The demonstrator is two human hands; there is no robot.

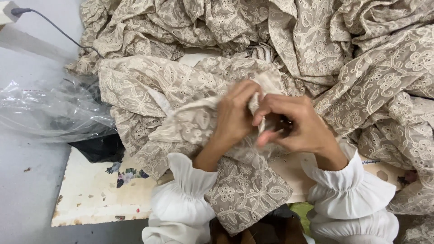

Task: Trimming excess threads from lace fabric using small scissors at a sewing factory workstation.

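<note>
At the middle of the heap of beige embroidered fabric (190,90), your left hand (233,117) and right hand (296,124) meet, fingers pinched shut on a narrow fold of the cloth between them. The fabric spills over a worn white board (95,194), beside crumpled clear plastic (49,108).
</note>
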